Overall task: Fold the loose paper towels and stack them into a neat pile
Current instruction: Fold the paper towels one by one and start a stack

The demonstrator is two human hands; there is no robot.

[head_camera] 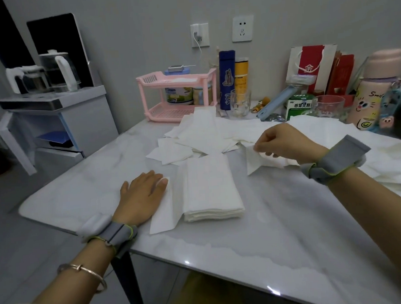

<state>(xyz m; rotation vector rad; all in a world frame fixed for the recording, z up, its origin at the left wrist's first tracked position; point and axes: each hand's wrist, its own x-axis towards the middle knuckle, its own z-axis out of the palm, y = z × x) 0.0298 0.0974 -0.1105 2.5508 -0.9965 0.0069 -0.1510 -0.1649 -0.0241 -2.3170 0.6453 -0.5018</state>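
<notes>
A white marble-patterned tabletop (281, 229) fills the lower and right part of the frame; near its centre sits a neat rectangular stack of folded white paper towels (211, 188), its layered edges showing along the near side; just left of the stack lies a single flat white paper sheet (165, 210), touching or slightly tucked against the stack's left edge. The left hand (142, 197), at centre left of the frame, lies palm down with fingers spread flat, its fingertips resting on the upper corner of that single sheet; it grips nothing. The right hand (285, 142), at centre right, is curled closed, thumb and fingers pinching a loose crumpled white paper towel (263, 158) that hangs from the pinch down onto the table. Behind the stack, toward the upper centre, a scattered heap of unfolded white paper towels (201, 135) spreads across the table; more loose white sheets (387, 154) lie at the right edge beyond the right forearm. Both wrists carry grey fabric bands; the left forearm also bears a thin metal bangle (85, 274). Along the back of the table stand a pink plastic two-tier rack (177, 94), a tall blue cylindrical bottle (228, 79), a clear glass mug (240, 102) and a pink cartoon-printed flask (374, 92); at upper left a glass kettle (57, 71) sits on a grey cabinet.
</notes>
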